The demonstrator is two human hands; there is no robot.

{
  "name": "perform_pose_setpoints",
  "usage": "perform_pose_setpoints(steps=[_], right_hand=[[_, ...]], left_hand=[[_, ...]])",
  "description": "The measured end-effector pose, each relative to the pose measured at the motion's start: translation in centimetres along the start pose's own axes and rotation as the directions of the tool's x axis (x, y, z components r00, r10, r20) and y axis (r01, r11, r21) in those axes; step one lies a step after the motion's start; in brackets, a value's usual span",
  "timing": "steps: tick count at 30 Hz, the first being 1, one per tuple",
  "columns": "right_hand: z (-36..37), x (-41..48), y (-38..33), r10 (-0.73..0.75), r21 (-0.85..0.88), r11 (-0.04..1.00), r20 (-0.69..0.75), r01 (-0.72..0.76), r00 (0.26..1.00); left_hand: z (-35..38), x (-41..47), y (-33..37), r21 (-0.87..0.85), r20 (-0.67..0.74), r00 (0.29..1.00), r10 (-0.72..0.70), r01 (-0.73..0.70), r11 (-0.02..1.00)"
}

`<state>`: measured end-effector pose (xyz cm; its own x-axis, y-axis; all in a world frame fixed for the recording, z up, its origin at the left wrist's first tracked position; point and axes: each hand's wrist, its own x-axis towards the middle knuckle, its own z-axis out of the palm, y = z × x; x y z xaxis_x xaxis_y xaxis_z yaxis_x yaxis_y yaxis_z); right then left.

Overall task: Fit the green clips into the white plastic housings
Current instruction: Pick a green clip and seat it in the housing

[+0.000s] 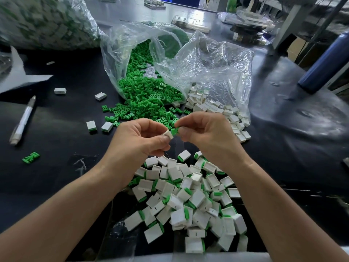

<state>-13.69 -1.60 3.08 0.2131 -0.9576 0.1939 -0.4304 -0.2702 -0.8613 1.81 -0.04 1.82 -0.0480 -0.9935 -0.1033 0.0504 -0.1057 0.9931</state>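
Observation:
My left hand pinches a small white housing between thumb and fingers. Right beside it, my right hand pinches a green clip, whose end touches the housing's open side. Both hands hover above the black table. Loose green clips spill from a clear plastic bag just beyond my hands. Empty white housings lie at the bag's right mouth. A heap of housings with green clips fitted lies below my wrists.
A white pen lies at the left, with a stray green clip near it. Single housings are scattered on the left. A large filled bag stands at the back left and a blue bottle at the right.

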Motion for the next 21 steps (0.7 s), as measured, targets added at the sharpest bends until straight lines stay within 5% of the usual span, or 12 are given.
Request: perform_pose_setpoints(steps=[13, 21], right_hand=[[-0.03, -0.02, 0.02, 0.07, 0.047, 0.996, 0.116, -0.076, 0.991], [0.38, -0.34, -0.44, 0.076, -0.233, 0.972, 0.152, -0.039, 0.985]], left_hand=[[0.03, -0.25, 0.29, 0.022, 0.022, 0.999, 0.041, -0.041, 0.999], [-0.15, -0.02, 0.13, -0.02, 0.039, 0.999, 0.019, -0.018, 1.0]])
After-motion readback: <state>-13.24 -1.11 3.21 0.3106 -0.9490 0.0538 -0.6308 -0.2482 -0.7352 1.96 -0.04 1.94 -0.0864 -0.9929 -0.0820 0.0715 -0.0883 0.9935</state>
